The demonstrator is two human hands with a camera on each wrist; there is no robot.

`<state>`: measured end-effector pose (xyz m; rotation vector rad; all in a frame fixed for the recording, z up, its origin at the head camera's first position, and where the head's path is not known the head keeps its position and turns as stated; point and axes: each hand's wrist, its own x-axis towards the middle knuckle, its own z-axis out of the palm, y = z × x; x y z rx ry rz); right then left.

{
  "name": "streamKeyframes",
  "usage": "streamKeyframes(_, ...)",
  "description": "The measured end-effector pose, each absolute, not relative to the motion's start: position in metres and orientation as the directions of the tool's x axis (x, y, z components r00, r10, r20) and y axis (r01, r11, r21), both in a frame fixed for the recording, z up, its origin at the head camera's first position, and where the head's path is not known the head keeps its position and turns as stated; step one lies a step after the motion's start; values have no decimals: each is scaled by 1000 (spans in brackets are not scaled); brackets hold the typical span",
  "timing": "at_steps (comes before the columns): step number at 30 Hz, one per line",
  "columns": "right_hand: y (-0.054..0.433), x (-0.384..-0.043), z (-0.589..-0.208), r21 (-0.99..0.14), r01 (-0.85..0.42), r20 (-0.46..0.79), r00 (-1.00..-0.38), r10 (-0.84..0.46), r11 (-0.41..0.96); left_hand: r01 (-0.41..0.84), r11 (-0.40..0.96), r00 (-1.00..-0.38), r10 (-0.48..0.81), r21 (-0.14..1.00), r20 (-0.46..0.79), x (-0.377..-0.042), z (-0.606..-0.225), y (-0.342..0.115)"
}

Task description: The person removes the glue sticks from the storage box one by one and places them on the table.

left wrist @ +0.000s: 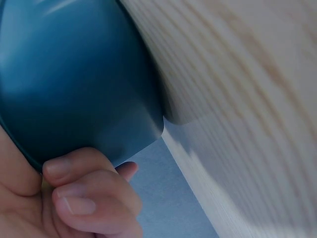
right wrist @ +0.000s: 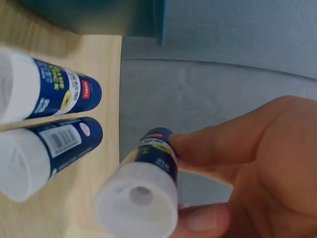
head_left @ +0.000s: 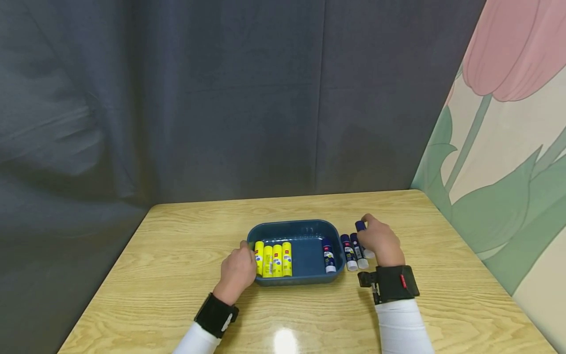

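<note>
Wooden table [head_left: 177,250] | blue glue stick [right wrist: 148,178] | pinched in right hand [head_left: 382,241]

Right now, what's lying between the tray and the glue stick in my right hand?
Two blue glue sticks lie there, side by side on the table; the head view shows them.

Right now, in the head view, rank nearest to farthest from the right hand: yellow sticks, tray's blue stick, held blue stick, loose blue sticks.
1. Held blue stick: in the right hand.
2. Loose blue sticks: right of the tray.
3. Tray's blue stick: right end inside.
4. Yellow sticks: left end inside.
</note>
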<state>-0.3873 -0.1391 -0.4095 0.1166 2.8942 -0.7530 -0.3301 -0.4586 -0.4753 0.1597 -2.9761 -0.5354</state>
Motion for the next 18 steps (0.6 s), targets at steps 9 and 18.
streamKeyframes(9, -131, -390, -420, -465, 142, -193, -980, 56, 874, -79, 928, -987, -123, 364, 99, -329, -474, -458)
streamKeyframes(18, -128, -392, -427, -461, 171, -252, -966, 56, 871, -65, 932, -985, -118, 358, 130, -329, -475, -458)
